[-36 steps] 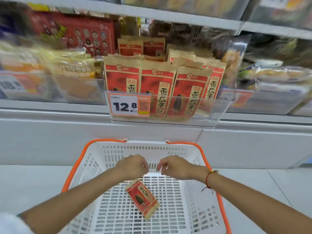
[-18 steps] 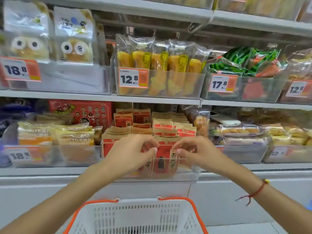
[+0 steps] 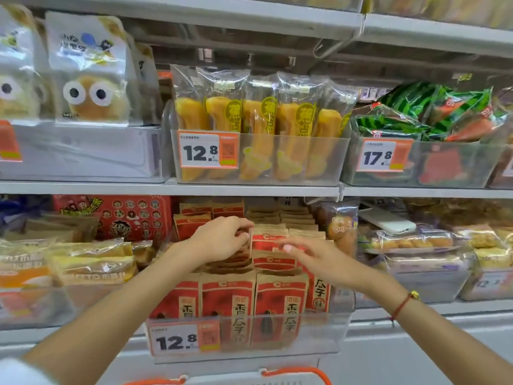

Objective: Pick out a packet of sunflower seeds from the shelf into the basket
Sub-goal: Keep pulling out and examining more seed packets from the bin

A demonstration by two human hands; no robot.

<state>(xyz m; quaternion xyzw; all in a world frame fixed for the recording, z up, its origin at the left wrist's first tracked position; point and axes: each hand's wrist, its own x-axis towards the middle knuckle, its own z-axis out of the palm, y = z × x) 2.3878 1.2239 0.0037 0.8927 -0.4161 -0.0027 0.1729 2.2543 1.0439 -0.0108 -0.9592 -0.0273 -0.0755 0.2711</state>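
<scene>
Fingers [image 3: 241,232] of your left hand [image 3: 219,240] curled over the tops of the sunflower seed packets [image 3: 270,245] in the shelf bin [image 3: 319,334]; whether they pinched one, I could not tell. Your right hand [image 3: 319,259] reached in with fingers loosely spread. You were at the picking step; next you needed one packet gripped and lowered to the basket [image 3: 294,373].
</scene>
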